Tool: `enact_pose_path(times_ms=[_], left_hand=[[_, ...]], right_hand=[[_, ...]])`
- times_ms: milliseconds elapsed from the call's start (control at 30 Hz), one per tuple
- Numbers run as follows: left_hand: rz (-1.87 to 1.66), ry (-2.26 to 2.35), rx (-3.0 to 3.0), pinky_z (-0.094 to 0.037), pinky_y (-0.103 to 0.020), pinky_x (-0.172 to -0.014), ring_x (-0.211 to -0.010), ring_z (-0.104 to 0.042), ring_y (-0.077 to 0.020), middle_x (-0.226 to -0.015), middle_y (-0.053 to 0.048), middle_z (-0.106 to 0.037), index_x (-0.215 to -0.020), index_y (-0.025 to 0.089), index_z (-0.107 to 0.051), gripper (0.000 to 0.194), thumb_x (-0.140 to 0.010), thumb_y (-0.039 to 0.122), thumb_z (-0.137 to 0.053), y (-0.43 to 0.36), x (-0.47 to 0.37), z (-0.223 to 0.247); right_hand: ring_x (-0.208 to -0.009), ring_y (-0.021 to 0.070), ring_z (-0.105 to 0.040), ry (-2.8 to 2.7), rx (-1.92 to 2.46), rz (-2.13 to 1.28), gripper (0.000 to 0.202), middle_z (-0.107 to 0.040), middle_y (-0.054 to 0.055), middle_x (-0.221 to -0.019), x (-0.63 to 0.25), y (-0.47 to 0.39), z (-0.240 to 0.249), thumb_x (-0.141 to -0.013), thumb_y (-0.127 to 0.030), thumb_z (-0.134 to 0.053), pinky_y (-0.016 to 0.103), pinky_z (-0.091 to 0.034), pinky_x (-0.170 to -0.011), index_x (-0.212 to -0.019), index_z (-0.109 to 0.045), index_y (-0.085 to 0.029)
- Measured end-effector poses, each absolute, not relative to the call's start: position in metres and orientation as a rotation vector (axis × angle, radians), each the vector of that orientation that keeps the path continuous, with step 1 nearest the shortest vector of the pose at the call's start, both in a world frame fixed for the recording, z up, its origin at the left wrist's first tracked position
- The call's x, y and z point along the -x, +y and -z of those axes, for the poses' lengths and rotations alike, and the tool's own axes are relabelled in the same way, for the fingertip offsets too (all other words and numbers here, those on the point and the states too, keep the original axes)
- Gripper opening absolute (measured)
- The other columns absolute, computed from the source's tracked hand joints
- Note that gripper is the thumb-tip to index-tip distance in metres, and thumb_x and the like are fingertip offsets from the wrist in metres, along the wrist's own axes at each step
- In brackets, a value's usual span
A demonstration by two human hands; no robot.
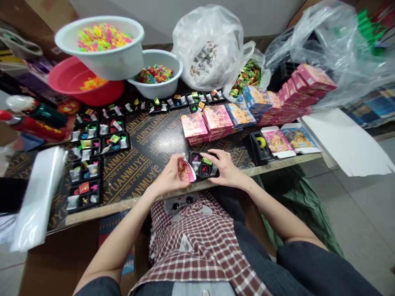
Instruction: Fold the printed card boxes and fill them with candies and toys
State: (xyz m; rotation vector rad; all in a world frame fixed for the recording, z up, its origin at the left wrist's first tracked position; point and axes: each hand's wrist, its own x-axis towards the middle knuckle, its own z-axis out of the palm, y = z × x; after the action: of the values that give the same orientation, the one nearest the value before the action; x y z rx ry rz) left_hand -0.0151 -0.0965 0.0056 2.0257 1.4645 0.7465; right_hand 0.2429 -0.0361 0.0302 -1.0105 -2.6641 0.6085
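At the table's front edge my left hand [170,174] is closed around a pink printed box [186,171], bowed open by the grip. Beside the box's mouth lies a black compartment tray [204,170] with small coloured pieces and wrapped packets in it. My right hand [227,167] grips the tray's right side, fingers bent over its far edge and thumb at the near side. A green packet [206,160] shows in the tray near my right fingertips. How far the tray sits inside the box is hidden by my left hand.
Stacked pink boxes [217,118] stand just beyond my hands. Filled black trays [84,193] line the table's left. Tubs of coloured pieces [135,61] and a clear plastic bag [180,35] are at the back. A tape dispenser [254,154] and flat boxes [277,144] lie right.
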Motion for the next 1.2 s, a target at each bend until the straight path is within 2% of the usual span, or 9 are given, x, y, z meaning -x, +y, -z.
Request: enact_pose_path(times_ms=[133,300,467,633,767,833,967,1033,1200], left_hand=[[-0.748,1.467,-2.036,-0.031,-0.056,-0.118,-0.138,-0.044,-0.0336,-0.147,-0.016,-0.043,-0.150,0.022,-0.019,0.103,-0.064,0.033,-0.076,-0.099,0.009,0.004],[-0.614,1.527,-2.167,-0.015,-0.064,-0.121,-0.141,-0.042,-0.0354,-0.150,-0.017,-0.046,-0.149,0.020,-0.033,0.094,-0.066,0.039,-0.074,-0.099,-0.002,0.015],[-0.575,1.495,-2.275,-0.016,-0.063,-0.120,-0.137,-0.046,-0.0350,-0.144,-0.017,-0.051,-0.145,0.019,-0.043,0.087,-0.064,0.036,-0.072,-0.095,-0.012,0.019],[-0.657,1.591,-2.235,-0.025,-0.060,-0.117,-0.133,-0.047,-0.0359,-0.142,-0.016,-0.052,-0.148,0.021,-0.039,0.092,-0.064,0.039,-0.071,-0.088,-0.012,0.015],[-0.749,1.655,-2.219,-0.032,-0.055,-0.114,-0.129,-0.049,-0.0357,-0.140,-0.016,-0.053,-0.147,0.018,-0.041,0.091,-0.064,0.039,-0.071,-0.086,-0.016,0.012],[-0.772,1.680,-2.221,-0.033,-0.054,-0.113,-0.128,-0.050,-0.0359,-0.139,-0.017,-0.053,-0.146,0.016,-0.042,0.090,-0.064,0.037,-0.071,-0.085,-0.022,0.011],[-0.783,1.720,-2.217,-0.034,-0.052,-0.112,-0.127,-0.050,-0.0362,-0.137,-0.018,-0.054,-0.145,0.014,-0.044,0.088,-0.064,0.036,-0.070,-0.082,-0.031,0.012],[-0.774,1.713,-2.208,-0.035,-0.052,-0.112,-0.128,-0.050,-0.0361,-0.138,-0.018,-0.053,-0.145,0.015,-0.044,0.088,-0.064,0.036,-0.071,-0.081,-0.034,0.011],[-0.775,1.667,-2.172,-0.034,-0.054,-0.112,-0.131,-0.048,-0.0369,-0.142,-0.017,-0.051,-0.148,0.020,-0.040,0.092,-0.064,0.039,-0.073,-0.076,-0.035,0.009]], right_hand=[[-0.133,0.0363,-0.039,-2.731,0.906,-0.620,0.083,-0.043,0.019,-0.144,-0.242,-0.037,-0.026,-0.074,-0.027,-0.067,0.052,-0.029,-0.106,-0.152,-0.038,-0.023],[-0.131,0.0374,-0.040,-2.796,0.887,-0.593,0.089,-0.044,0.018,-0.143,-0.240,-0.035,-0.026,-0.070,-0.022,-0.069,0.053,-0.028,-0.105,-0.153,-0.036,-0.024],[-0.132,0.0362,-0.041,-2.802,0.799,-0.712,0.091,-0.046,0.018,-0.143,-0.237,-0.030,-0.022,-0.073,-0.024,-0.071,0.054,-0.030,-0.106,-0.155,-0.033,-0.026],[-0.142,0.0367,-0.034,-2.443,0.901,-0.941,0.092,-0.031,0.017,-0.158,-0.238,-0.023,-0.004,-0.080,-0.053,-0.070,0.055,-0.034,-0.110,-0.157,-0.027,-0.028],[-0.107,0.0265,-0.062,-1.892,1.197,-1.073,0.068,-0.055,0.015,-0.132,-0.231,-0.027,0.014,-0.088,-0.053,-0.059,0.043,-0.054,-0.088,-0.149,-0.044,-0.024],[-0.093,0.0226,-0.064,-1.734,1.294,-1.060,0.058,-0.061,0.011,-0.114,-0.225,-0.032,0.020,-0.086,-0.049,-0.063,0.039,-0.056,-0.081,-0.137,-0.059,-0.022],[-0.095,0.0222,-0.063,-1.639,1.216,-1.150,0.040,-0.063,0.009,-0.105,-0.214,-0.040,0.023,-0.085,-0.046,-0.063,0.037,-0.056,-0.082,-0.114,-0.074,-0.021],[-0.096,0.0224,-0.063,-1.654,1.123,-1.259,0.040,-0.066,0.009,-0.104,-0.210,-0.041,0.023,-0.088,-0.048,-0.059,0.038,-0.055,-0.084,-0.113,-0.075,-0.022],[-0.095,0.0209,-0.064,-1.496,1.111,-1.317,0.058,-0.065,0.010,-0.119,-0.206,-0.041,0.018,-0.086,-0.057,-0.060,0.040,-0.054,-0.090,-0.134,-0.062,-0.026]])
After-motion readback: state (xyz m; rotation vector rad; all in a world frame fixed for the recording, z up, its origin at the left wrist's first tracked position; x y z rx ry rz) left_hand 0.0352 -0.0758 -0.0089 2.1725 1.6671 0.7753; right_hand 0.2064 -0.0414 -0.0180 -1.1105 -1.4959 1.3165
